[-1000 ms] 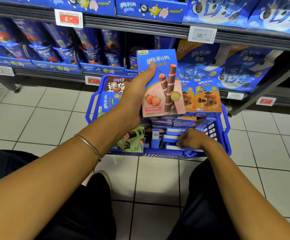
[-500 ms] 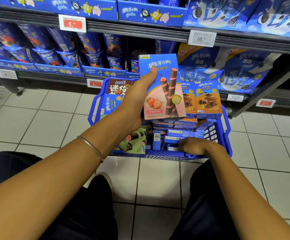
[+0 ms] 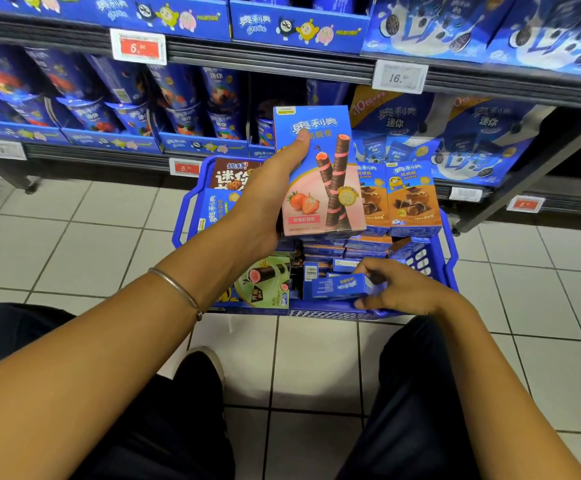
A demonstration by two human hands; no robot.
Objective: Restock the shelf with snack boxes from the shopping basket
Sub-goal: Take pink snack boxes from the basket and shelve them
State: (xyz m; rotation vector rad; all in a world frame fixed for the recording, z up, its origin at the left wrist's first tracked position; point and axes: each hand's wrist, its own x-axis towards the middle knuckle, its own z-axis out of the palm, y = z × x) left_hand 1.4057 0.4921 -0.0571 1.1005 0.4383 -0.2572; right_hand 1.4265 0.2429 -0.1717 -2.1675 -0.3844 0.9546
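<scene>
**Q:** Whereabouts of the snack boxes?

**A:** Mostly inside a blue shopping basket [image 3: 317, 314] on the white tiled floor, just in front of the shelf [image 3: 91, 157]. Packed with flat blue boxes on edge. Two orange boxes [image 3: 414, 199] upright along the far wall, a green box [image 3: 265, 287] at the near left corner.

**Q:** And the hands?

**A:** Left hand [image 3: 265, 199]: grasping a tall strawberry wafer box [image 3: 320, 174], thumb pressed across the front, other fingers hidden behind. Box upright in the air above the basket, not touching the shelf. Thin metal bracelet [image 3: 178, 289] on that wrist. Right hand [image 3: 403, 289]: low in the basket's near right corner, fingers and thumb curled round a small blue box [image 3: 339, 287]. Lifted clear or only gripped in place, impossible to tell.

**Q:** Progress so far?

**A:** Judging by the crowded basket, early or midway at best. One box raised, a second in hand, neither on the shelf yet. Behind the raised box, a dark gap between rows of cups [image 3: 136, 116] on the left and big blue bags [image 3: 472, 133] on the right. Possibly the destination, though not certain. Left to do: shelving these two, then emptying nearly the whole basket.
</scene>
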